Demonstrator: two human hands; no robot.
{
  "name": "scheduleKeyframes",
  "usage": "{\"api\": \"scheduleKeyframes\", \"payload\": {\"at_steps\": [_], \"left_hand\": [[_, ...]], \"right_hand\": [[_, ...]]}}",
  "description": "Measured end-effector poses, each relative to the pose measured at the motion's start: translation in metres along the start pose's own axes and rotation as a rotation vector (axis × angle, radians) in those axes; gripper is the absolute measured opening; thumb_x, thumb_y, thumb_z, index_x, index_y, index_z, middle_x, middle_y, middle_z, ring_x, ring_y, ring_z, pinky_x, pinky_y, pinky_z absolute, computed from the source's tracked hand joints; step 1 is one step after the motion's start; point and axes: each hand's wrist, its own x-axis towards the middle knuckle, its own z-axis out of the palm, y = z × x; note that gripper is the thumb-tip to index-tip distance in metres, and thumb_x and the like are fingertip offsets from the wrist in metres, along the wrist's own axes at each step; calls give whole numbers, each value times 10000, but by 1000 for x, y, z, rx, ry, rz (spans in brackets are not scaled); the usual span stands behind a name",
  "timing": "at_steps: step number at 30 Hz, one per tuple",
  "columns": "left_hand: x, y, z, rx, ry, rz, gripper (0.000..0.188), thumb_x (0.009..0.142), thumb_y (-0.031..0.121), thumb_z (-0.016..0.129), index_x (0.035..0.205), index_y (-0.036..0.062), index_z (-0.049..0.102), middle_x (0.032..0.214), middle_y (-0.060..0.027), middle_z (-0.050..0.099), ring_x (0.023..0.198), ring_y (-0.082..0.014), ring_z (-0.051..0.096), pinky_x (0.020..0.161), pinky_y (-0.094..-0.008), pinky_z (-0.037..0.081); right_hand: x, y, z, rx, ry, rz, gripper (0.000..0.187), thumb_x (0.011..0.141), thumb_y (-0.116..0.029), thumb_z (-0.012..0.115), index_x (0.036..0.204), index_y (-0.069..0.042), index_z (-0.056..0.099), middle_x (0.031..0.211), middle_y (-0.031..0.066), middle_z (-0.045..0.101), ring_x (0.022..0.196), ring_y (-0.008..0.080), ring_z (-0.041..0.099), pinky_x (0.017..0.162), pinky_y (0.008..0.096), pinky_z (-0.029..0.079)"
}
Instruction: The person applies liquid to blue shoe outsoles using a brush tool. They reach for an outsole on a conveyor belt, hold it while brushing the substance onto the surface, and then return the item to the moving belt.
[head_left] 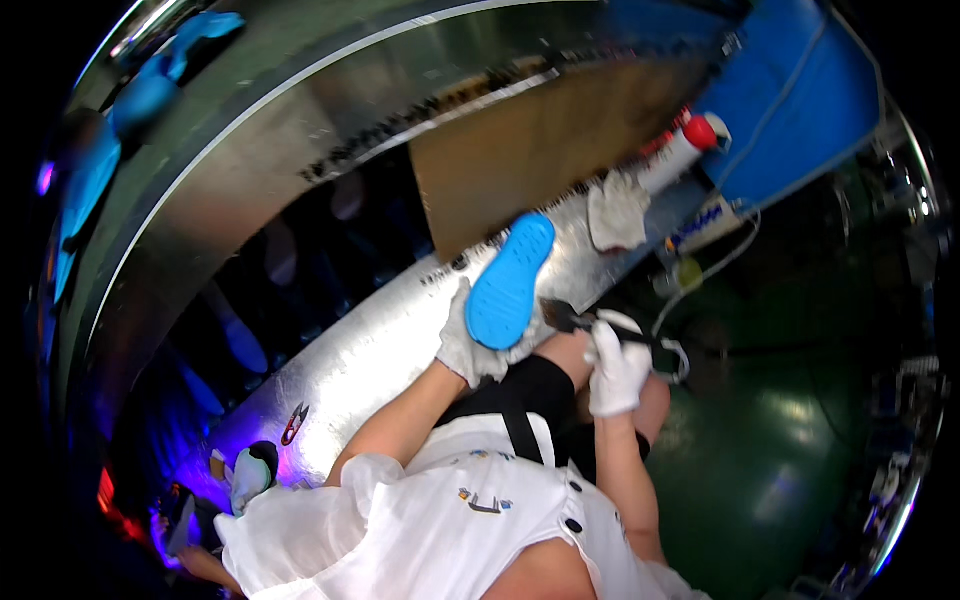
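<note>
A bright blue shoe sole (512, 280) lies tilted over the metal ledge, its patterned face up. My left hand (458, 340), in a whitish work glove, is closed around its lower left edge, and part of the fingers is hidden beneath it. To the right, my right hand (618, 372), also in a white glove, is wrapped round the dark handle of a flat brush (566, 317). The brush head points left at the sole's lower right edge, over my lap. Whether its bristles touch the sole I cannot tell.
On the metal ledge (345, 345) are red-handled snips (294, 424), a loose work glove (617, 212) and a white bottle with a red cap (672, 165). A cardboard sheet (540, 140) stands behind. Several soles sit in the purple-lit opening at left; another person (185, 525) is at lower left.
</note>
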Motion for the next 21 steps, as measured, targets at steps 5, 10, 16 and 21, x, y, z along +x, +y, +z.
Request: {"api": "scheduleKeyframes", "payload": {"at_steps": [5,10,16,21], "left_hand": [[-11,-35,39,124,-38,12,980,863,793,223,1331,-39,447,1113,-326,565,917,-422,625,791,-507,543],[-10,-39,42,17,-219,288,740,937,664,282,1391,101,439,1285,-179,549,1137,-342,559,1009,-459,456],[-33,-60,54,12,-288,176,759,949,650,277,1430,74,392,1393,-179,483,1227,-358,513,1071,-489,397],[-21,-59,43,-91,-486,212,800,923,679,340,1450,77,358,1415,-182,456,1251,-363,490,1084,-489,388]], "right_hand": [[53,9,17,-491,83,-445,191,786,-147,734,937,-39,689,657,55,622,579,162,603,585,277,481],[-4,-49,42,-816,-274,-923,226,709,-38,780,920,-52,700,834,112,678,714,259,652,667,337,531],[4,-55,34,-753,-164,-1004,231,755,-97,756,964,-71,663,831,78,655,683,262,616,616,341,501],[-11,-61,40,-364,-272,-457,131,795,-96,717,913,-56,676,799,77,665,703,210,640,641,316,511]]}}
